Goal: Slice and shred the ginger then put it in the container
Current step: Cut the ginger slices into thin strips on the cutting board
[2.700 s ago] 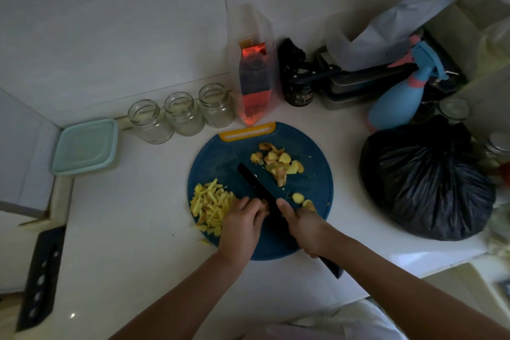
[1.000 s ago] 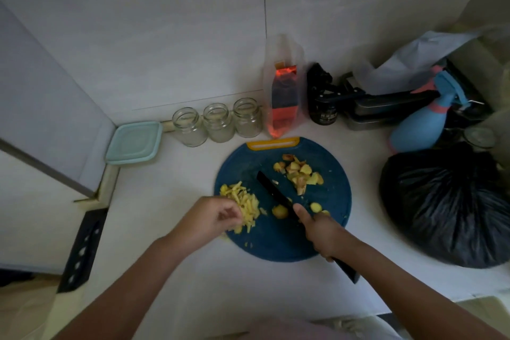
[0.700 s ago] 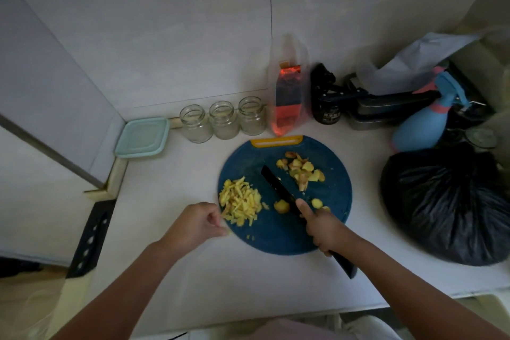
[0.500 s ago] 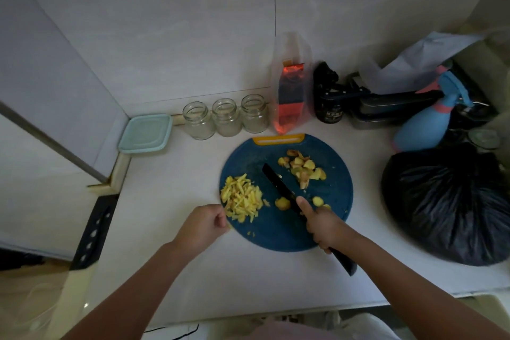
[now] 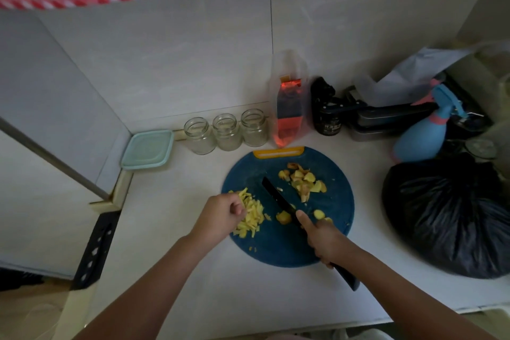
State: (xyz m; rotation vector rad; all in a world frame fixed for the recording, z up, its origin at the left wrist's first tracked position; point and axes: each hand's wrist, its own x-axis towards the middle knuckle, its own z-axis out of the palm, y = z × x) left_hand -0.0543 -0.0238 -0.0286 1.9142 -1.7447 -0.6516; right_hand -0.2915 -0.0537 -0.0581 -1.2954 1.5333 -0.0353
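A round blue cutting board point(image 5: 278, 248) lies on the white counter. On its left side is a pile of yellow shredded ginger point(image 5: 252, 215). My left hand point(image 5: 220, 215) has its fingers curled at the pile's left edge, pinching some shreds. My right hand point(image 5: 321, 237) grips a black knife point(image 5: 276, 196) whose blade lies flat across the board's middle. Ginger peel scraps point(image 5: 303, 182) sit at the board's far right, and small ginger pieces point(image 5: 284, 217) lie near the blade. A pale green lidded container point(image 5: 147, 149) stands at the back left.
Three glass jars point(image 5: 226, 131) stand in a row behind the board, beside a clear bag with a red pack point(image 5: 288, 107). A black bin bag point(image 5: 452, 215) fills the right. A blue spray bottle point(image 5: 422, 132) and dark items crowd the back right.
My left hand moved off the ginger beside the knife to the shred pile and now pinches shreds at its left edge. The right hand and knife stayed put; the view tilted upward.
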